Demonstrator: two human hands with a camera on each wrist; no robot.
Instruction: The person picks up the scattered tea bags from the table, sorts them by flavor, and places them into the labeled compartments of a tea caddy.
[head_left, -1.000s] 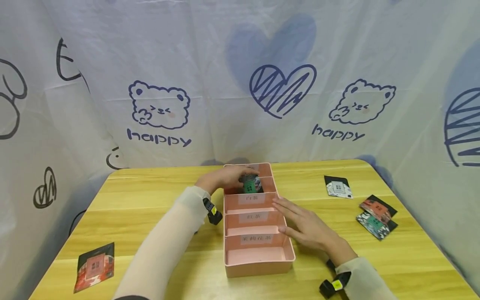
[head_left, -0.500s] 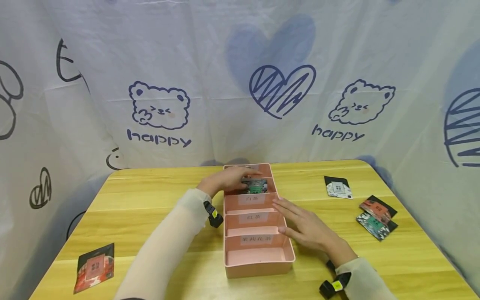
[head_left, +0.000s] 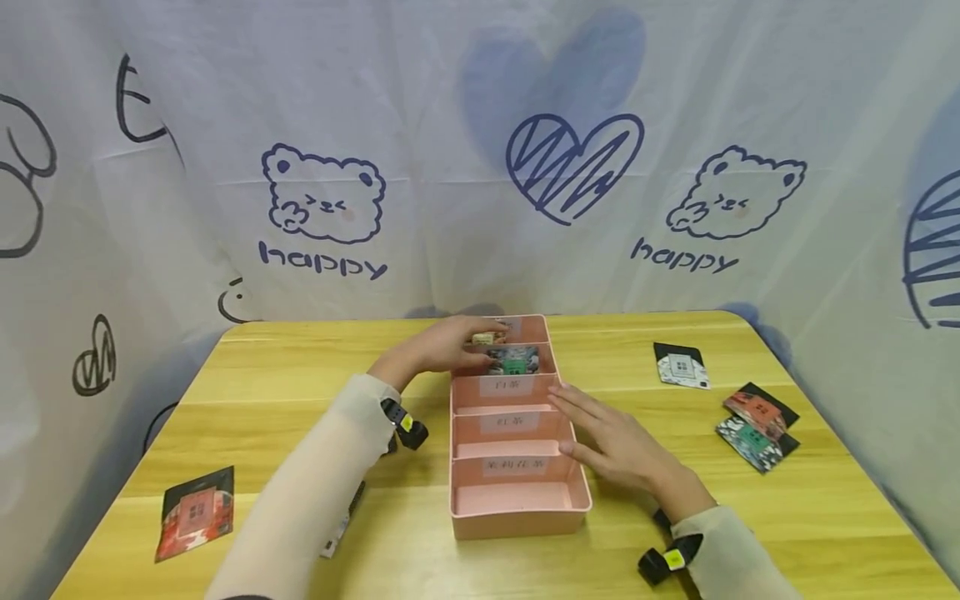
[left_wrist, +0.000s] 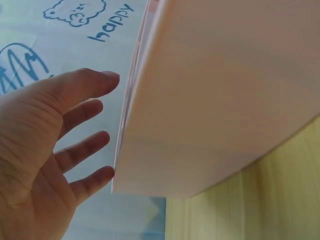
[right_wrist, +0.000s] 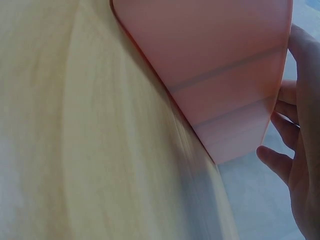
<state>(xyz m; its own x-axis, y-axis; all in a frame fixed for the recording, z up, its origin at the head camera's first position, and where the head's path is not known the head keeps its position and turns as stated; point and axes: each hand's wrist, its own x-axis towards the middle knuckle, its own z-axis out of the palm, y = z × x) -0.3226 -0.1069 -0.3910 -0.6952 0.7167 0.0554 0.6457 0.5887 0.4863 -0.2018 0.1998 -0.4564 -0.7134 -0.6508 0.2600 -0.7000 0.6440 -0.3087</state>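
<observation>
A pink divided box [head_left: 517,527] with paper labels on its compartments stands lengthwise in the middle of the table. In its second compartment from the far end lies a packet with a green label [head_left: 513,364]. A small yellowish item [head_left: 487,338] shows in the farthest compartment, partly covered by fingers. My left hand [head_left: 448,343] is over the box's far left rim, fingers loosely spread. In the left wrist view nothing is between its thumb and fingers. My right hand [head_left: 618,450] touches the right rim with extended fingers; the right wrist view shows the fingertips along that rim.
To the right lie a black-and-white packet [head_left: 681,366] and a red packet [head_left: 759,410] overlapping a green-labelled one [head_left: 750,443]. A red packet [head_left: 196,514] lies at the front left. Another packet [head_left: 337,535] is partly hidden by the left sleeve. A printed curtain [head_left: 450,250] hangs behind.
My left hand has let go of the green-labelled packet, which has dropped into the second compartment, and has drawn slightly left and back. The right hand stays at the rim. The head view has shifted slightly.
</observation>
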